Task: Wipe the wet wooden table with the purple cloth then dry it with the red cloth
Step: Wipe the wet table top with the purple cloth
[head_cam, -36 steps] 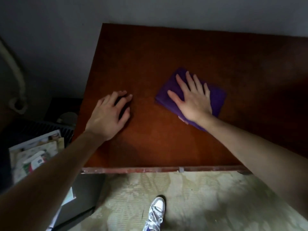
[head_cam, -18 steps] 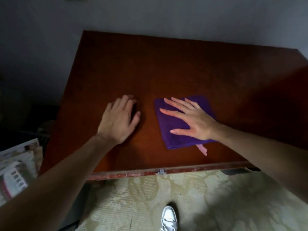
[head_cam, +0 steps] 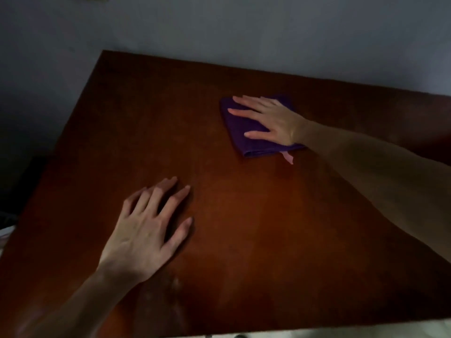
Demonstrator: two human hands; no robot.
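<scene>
The reddish-brown wooden table (head_cam: 244, 228) fills most of the head view. A folded purple cloth (head_cam: 244, 140) lies on its far right part, with a small pink tag (head_cam: 288, 157) sticking out at its near edge. My right hand (head_cam: 271, 120) lies flat on top of the cloth, fingers spread and pointing left, pressing it onto the wood. My left hand (head_cam: 146, 230) rests palm down on the bare table nearer to me, fingers apart, holding nothing. No red cloth is in view.
A grey wall (head_cam: 244, 32) runs right behind the table's far edge. A faint wet smear (head_cam: 175, 296) shines near my left wrist. The table's near edge and a strip of pale floor (head_cam: 366, 330) show at the bottom. Left of the table is dark.
My right hand has slid the purple cloth away from the near edge toward the back of the table. The view has moved in over the table. My left hand stays planted.
</scene>
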